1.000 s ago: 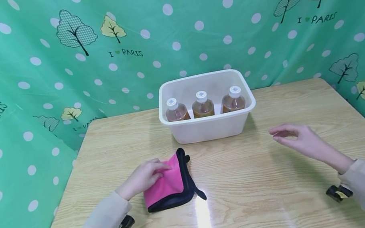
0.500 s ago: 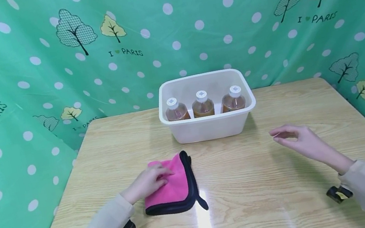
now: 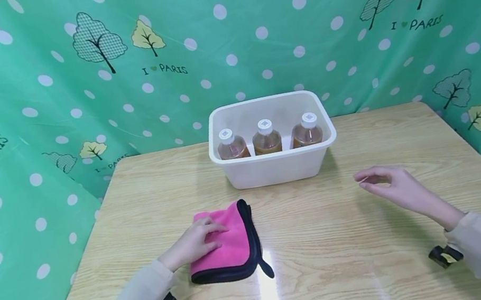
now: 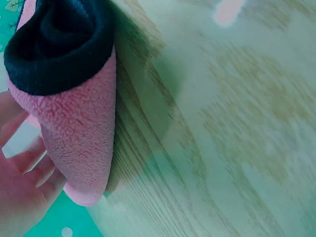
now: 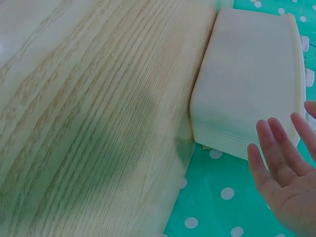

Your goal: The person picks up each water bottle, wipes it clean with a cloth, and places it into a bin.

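Note:
A folded pink cloth [image 3: 229, 240] with a black border and a small black loop lies on the table, left of the middle. My left hand [image 3: 196, 241] rests on top of it with loosely spread fingers. In the left wrist view the cloth's fluffy folded edge [image 4: 79, 128] stands beside the fingers of the left hand [image 4: 27, 182]. My right hand [image 3: 393, 184] hovers over the right half of the table and holds nothing. Its fingers look relaxed and slightly bent in the right wrist view, where the hand [image 5: 291, 187] shows at the lower right.
A white plastic bin [image 3: 277, 167] stands at the table's back edge. Inside are three capped bottles: left [image 3: 232, 146], middle [image 3: 267, 140] and right [image 3: 307, 132]. The wooden table [image 3: 317, 254] backs onto a green dotted curtain [image 3: 226, 66].
The cloth has settled flatter, its upper corner shifting slightly down and right. My left hand's fingers have loosened from a grip to lie on it. The right hand has hardly moved.

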